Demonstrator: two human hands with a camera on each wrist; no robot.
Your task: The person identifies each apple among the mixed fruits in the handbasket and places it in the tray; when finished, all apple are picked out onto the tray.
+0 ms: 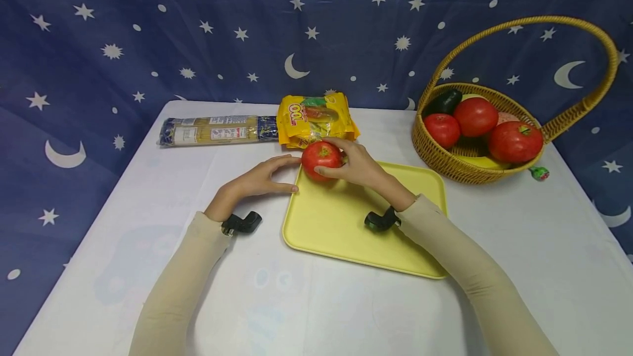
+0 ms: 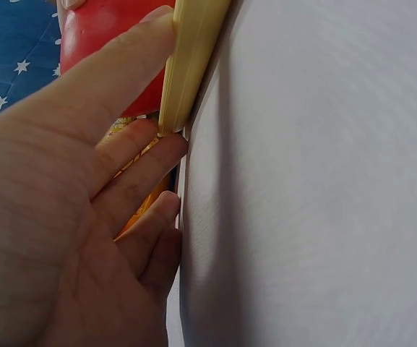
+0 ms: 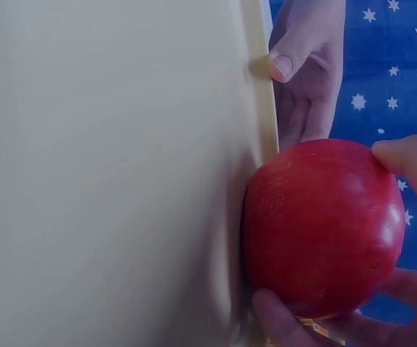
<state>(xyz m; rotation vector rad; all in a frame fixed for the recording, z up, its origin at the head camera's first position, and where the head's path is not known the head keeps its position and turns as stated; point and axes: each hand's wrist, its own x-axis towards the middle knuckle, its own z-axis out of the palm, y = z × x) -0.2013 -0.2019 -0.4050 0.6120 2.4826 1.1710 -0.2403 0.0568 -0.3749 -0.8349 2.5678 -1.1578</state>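
Note:
A round red apple (image 1: 320, 156) sits at the far left corner of a yellow tray (image 1: 336, 235). My right hand (image 1: 357, 165) grips it, thumb on the near side and fingers on the far side. In the right wrist view the apple (image 3: 324, 228) shows large and glossy between thumb and fingers. At the tray's left edge, my left hand (image 1: 262, 176) lies with fingers loosely extended and its thumb touching the rim. The left wrist view shows the thumb (image 2: 114, 76) against the tray rim (image 2: 188, 65), the other fingers low beside it.
Behind the tray lie a yellow printed packet (image 1: 316, 120) and a clear bag of pasta (image 1: 217, 130). To the right, a tall-handled wicker basket (image 1: 435, 155) holds several red fruits or vegetables, a dark green one and something yellow. A small green-and-red item (image 1: 539, 173) lies beside it.

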